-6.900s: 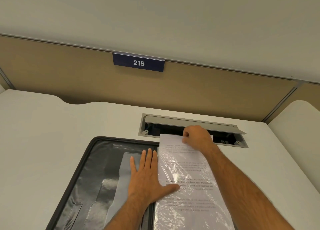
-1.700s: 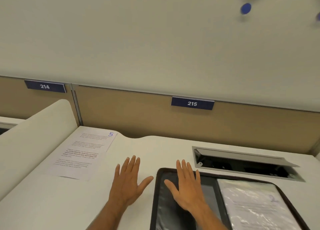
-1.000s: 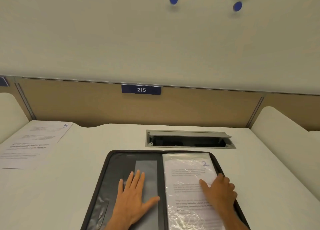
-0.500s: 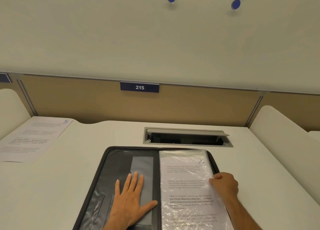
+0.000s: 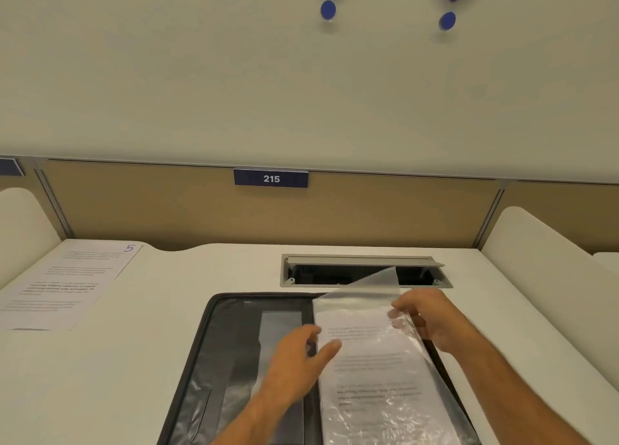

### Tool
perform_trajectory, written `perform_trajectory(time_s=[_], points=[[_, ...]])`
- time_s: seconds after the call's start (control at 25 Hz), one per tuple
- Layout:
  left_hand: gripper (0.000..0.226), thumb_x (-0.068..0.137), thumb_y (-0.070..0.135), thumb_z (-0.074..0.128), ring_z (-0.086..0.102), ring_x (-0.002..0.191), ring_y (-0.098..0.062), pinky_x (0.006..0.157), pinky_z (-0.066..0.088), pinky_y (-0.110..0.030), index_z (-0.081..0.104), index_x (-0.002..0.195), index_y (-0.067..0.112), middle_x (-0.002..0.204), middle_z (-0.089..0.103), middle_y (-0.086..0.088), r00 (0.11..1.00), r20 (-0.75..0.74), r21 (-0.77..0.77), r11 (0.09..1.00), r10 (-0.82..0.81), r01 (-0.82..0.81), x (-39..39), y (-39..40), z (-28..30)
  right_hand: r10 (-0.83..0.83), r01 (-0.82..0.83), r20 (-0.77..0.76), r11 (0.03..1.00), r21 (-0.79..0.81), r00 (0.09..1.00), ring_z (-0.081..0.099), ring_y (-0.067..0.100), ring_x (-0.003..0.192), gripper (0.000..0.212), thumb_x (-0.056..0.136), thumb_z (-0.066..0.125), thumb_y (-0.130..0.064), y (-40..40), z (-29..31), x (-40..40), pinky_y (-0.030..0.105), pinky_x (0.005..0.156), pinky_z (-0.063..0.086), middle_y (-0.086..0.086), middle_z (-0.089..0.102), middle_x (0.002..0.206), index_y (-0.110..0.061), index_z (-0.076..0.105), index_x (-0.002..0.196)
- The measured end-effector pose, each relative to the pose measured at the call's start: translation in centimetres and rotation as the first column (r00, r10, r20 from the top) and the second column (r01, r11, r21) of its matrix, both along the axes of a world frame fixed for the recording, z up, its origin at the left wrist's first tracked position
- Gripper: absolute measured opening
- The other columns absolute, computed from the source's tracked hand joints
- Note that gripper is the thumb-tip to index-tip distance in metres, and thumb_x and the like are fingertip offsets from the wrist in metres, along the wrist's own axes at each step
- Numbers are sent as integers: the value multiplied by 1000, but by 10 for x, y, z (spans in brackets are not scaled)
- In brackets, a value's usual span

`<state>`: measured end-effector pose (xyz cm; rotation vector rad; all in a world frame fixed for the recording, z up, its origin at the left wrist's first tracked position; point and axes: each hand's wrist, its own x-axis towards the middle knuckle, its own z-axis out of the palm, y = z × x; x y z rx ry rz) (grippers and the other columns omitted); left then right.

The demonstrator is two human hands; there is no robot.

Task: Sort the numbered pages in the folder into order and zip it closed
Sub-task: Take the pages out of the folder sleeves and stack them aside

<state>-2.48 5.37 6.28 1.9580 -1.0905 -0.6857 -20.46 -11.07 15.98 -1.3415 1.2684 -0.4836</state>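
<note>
A black zip folder lies open on a white desk, close to the viewer; its right half holds a printed page in a crinkled plastic sleeve; the sleeve's top edge is lifted and covers part of a cable tray set into the desk behind it. The right hand pinches the sleeve's upper right edge between curled fingers and thumb. The left hand rests at the sleeve's left edge, thumb on the page; its fingers are blurred, so their spread cannot be told. A loose page marked 5 lies far left on the desk; a sign reading 215 hangs on the tan partition behind.
</note>
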Motion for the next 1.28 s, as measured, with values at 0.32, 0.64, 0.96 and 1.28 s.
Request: perform_trajectory(time_s=[0.32,0.64,0.96,1.28], points=[[34,89,59,64,71,87,-11,62,56,-20,68,103,28,96,72,6,887,-460,-173,976,42,-135,-6,-19,80,213,-258,303,959,120,929,74,29,95,41,100,52,-43,54,20,66,35,69,57,11,74,109,-11,76,108],[14,83,-1,65,70,78,-26,65,61,-37,73,85,10,84,73,-13,898,-328,-31,947,293,-321,69,19,72,280,-285,170,958,5,945,63,24,89,37,102,46,-49,63,-6,76,31,66,54,8,63,117,-26,64,124],[8,71,-3,72,67,54,-21,52,56,-29,68,78,0,64,70,-8,893,-22,185,879,450,-439,134,69,7,186,-307,-404,916,-258,895,59,16,113,40,96,63,-37,8,-84,17,31,98,49,2,62,131,-19,60,132],[48,72,26,75,61,83,-18,74,51,-33,54,114,21,94,61,4,896,183,262,858,405,-442,127,74,-35,66,-613,-864,732,-298,499,30,20,141,74,91,40,-71,3,-130,-6,43,114,32,-3,31,156,-30,31,152]])
